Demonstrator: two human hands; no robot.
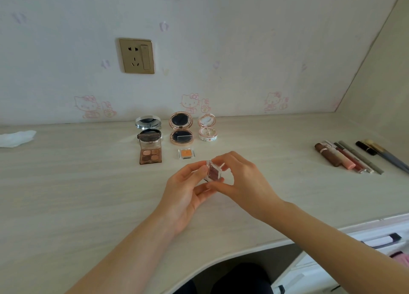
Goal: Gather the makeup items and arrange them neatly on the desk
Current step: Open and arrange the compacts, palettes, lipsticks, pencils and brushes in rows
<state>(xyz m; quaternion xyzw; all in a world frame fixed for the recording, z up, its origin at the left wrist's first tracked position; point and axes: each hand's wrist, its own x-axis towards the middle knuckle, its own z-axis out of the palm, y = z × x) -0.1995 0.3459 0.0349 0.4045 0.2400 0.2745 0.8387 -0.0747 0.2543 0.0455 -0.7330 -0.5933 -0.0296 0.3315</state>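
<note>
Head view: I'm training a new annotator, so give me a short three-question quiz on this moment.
1. True or false: the small clear eyeshadow case lies on the desk.
2. How many round compacts stand open by the wall? A) two B) three C) four
3. Fill in: the small orange pan lies in front of the ____ compact.

Key: 1. False; the left hand and right hand both hold it above the desk. 2. B: silver compact, rose-gold compact, white compact. 3. Rose-gold.

Pale desk; cartoon-print wall; brass socket.
</note>
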